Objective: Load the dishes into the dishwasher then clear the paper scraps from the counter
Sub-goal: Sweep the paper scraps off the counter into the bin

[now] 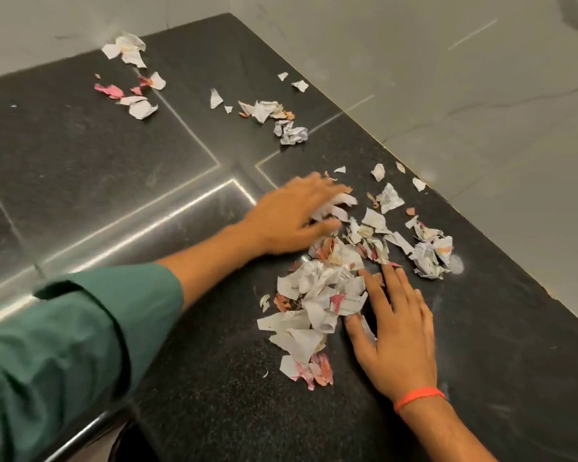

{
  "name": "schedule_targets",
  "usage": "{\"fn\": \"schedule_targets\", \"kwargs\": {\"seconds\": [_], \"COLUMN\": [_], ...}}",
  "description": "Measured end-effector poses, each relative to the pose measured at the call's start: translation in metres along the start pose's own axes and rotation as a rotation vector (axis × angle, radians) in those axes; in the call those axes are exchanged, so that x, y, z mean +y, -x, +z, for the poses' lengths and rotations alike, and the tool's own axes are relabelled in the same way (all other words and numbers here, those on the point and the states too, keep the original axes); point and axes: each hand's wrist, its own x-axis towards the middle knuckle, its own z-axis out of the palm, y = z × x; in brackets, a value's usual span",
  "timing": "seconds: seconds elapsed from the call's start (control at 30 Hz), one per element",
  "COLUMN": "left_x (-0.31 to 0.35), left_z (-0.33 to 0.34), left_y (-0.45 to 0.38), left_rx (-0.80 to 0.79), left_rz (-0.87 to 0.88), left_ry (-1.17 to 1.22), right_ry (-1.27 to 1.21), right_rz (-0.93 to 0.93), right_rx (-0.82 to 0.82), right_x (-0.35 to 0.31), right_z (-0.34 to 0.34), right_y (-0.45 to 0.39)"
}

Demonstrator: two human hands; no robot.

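Head view: nearest the camera is the rolled green fabric sleeve (64, 335) on the left forearm, reaching toward one o'clock across the speckled black stone counter (214, 378). The left hand (291, 218) lies with fingers loosely curved over a few white slips at the pile's eleven o'clock edge; whether it actually pinches them I cannot tell, as motion blur hides the fingertips. The right hand (397, 331), with a thin orange thread band (417, 396) at the wrist, lies flat and spread, fingertips touching the pile's three o'clock side.

The big heap of torn white and pink paper scraps (314, 301) sits between the two hands, its long axis running from six toward one o'clock. I judge the right hand nearer its bulk, so a sweep inward from both sides looks natural.

Strays lie well apart: a crumpled wad (431, 255) at two o'clock, a small cluster (274, 118) at twelve, and pink and white bits (127, 85) at eleven. A grey marbled wall (481, 95) borders the counter's right edge. Nothing blocks the hands.
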Motion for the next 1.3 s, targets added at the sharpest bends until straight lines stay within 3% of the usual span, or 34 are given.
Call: {"fn": "schedule_targets", "kwargs": {"seconds": [0.17,0.33,0.57,0.7,0.8,0.93,1.1,1.3], "left_x": [0.041,0.040,0.071,0.090,0.091,0.098,0.125,0.136], "left_z": [0.032,0.029,0.028,0.016,0.010,0.026,0.050,0.052], "left_y": [-0.013,-0.009,0.035,0.067,0.093,0.124,0.120,0.094], "left_rx": [-0.069,-0.087,-0.092,-0.114,0.028,0.262,0.232,0.365], "left_rz": [0.183,0.227,0.100,-0.054,-0.206,-0.333,-0.321,-0.447], "left_ry": [-0.025,0.035,0.244,0.499,0.676,0.532,0.237,0.323], "right_ry": [-0.011,-0.084,-0.130,-0.130,-0.123,-0.117,-0.113,-0.165], "right_rz": [-0.002,0.019,0.005,0.001,0.000,0.005,-0.004,0.000], "right_rx": [-0.009,-0.010,-0.002,0.004,0.013,0.009,0.021,0.035], "right_x": [0.002,-0.001,-0.001,0.000,0.000,0.000,0.002,0.003], "right_z": [0.001,-0.003,-0.004,-0.004,-0.003,-0.003,-0.003,-0.001], "right_y": [0.001,0.000,0.001,0.002,0.002,0.002,0.002,0.002]}}
